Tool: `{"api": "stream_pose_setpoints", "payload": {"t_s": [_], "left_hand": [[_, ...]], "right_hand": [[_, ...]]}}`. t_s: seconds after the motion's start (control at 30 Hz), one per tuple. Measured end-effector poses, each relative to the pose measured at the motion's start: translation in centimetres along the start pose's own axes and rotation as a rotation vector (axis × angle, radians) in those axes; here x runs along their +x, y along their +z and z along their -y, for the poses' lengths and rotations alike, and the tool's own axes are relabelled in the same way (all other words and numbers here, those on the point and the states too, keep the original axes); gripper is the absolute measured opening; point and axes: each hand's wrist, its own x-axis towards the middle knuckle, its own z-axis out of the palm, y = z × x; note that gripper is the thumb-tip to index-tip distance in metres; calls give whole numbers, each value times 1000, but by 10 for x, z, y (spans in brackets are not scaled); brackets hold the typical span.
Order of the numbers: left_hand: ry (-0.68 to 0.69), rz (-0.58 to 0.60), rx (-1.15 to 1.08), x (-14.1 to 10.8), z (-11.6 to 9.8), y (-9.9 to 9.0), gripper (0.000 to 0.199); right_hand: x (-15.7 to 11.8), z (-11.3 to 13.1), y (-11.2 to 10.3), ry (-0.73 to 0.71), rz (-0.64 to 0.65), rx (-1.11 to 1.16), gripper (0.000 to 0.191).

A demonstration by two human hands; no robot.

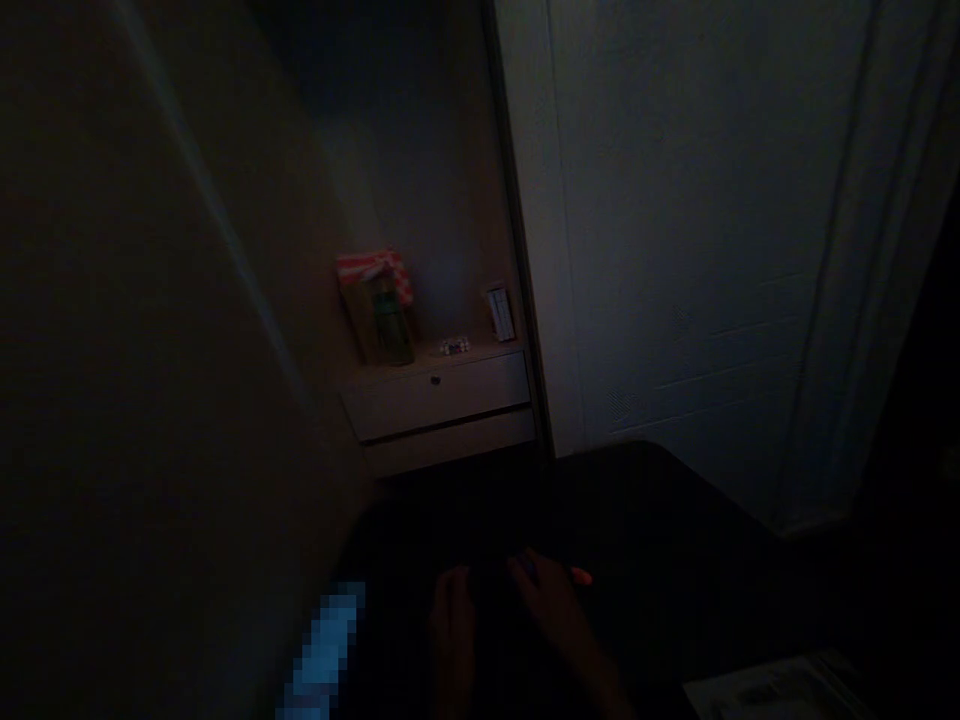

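The scene is very dark, so details around the hands are hard to see. My left hand (453, 612) rests low over a black surface, its fingers stretched forward and nothing visible in them. To its right, my right hand (549, 592) has its fingers curled around something small and dark with a faint purple tint, which I cannot make out. Just beyond the back of that hand shows a bright orange piece (581, 576). Whether it belongs to the held thing is unclear. A gap of dark surface separates the two hands.
Ahead, a shelf above pale drawers (442, 400) holds a green bottle (390, 325), a red-and-white patterned item (375, 268), a small ornament (454, 346) and upright books (500, 313). Papers (772, 690) lie at lower right. A pixelated bluish patch (326, 645) is at lower left.
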Motion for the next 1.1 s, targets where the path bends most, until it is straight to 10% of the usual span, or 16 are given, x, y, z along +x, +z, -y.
{"api": "stream_pose_setpoints", "payload": {"t_s": [0.63,1.1], "left_hand": [[-181,42,-34,-12,1,-5,83],[-49,152,127,-20,-4,-6,73]], "right_hand": [[0,-2,0,-64,-45,25,49],[-2,-1,6,-71,-22,32,65]]}}
